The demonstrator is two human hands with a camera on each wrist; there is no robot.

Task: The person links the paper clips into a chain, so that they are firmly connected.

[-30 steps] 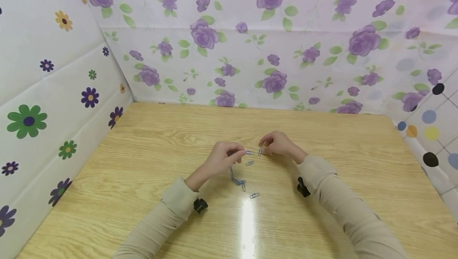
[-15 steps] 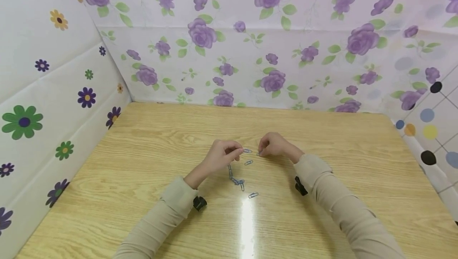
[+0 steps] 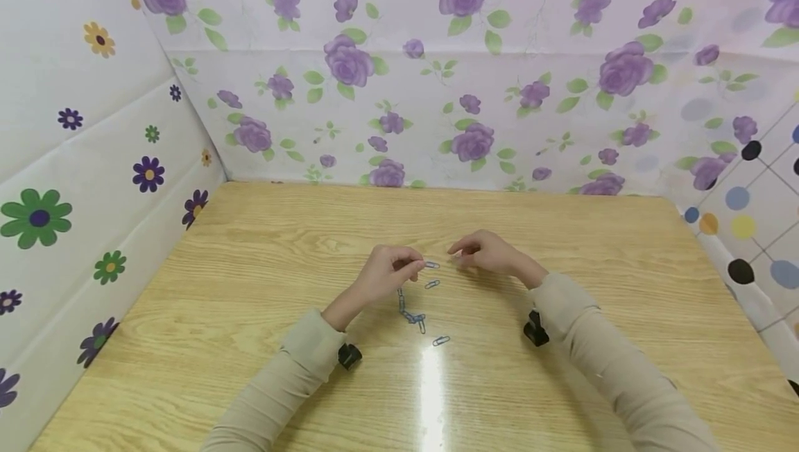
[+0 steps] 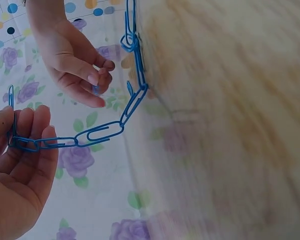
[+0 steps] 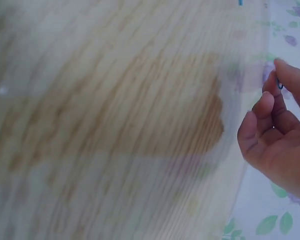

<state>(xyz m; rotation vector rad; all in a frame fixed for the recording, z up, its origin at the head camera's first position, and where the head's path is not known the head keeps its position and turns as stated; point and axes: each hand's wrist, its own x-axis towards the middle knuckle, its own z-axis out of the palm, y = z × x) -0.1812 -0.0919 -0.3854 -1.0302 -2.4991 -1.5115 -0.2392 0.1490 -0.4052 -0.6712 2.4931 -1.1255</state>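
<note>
My left hand (image 3: 388,272) pinches the end of a chain of linked blue paper clips (image 4: 99,134). One clip (image 3: 432,265) of that chain sticks out beyond the thumb and fingertips toward the right hand. The rest of the chain hangs below, its lower links (image 3: 410,316) bunched near the tabletop. Just across from it, my right hand (image 3: 490,252) pinches a single paper clip (image 5: 280,85) between thumb and forefinger, most of it hidden by the fingertips. A small gap separates the two hands.
Two loose blue paper clips lie on the wooden table (image 3: 281,251): one clip (image 3: 432,284) just below the hands, another clip (image 3: 440,340) nearer the front. A flowered sheet (image 3: 399,91) stands behind the table. Black wrist cameras sit under both sleeves.
My right hand has turned and drawn slightly right, so its paper clip, visible upright a second ago, is now mostly covered by the fingers. The left hand has stayed nearly still.
</note>
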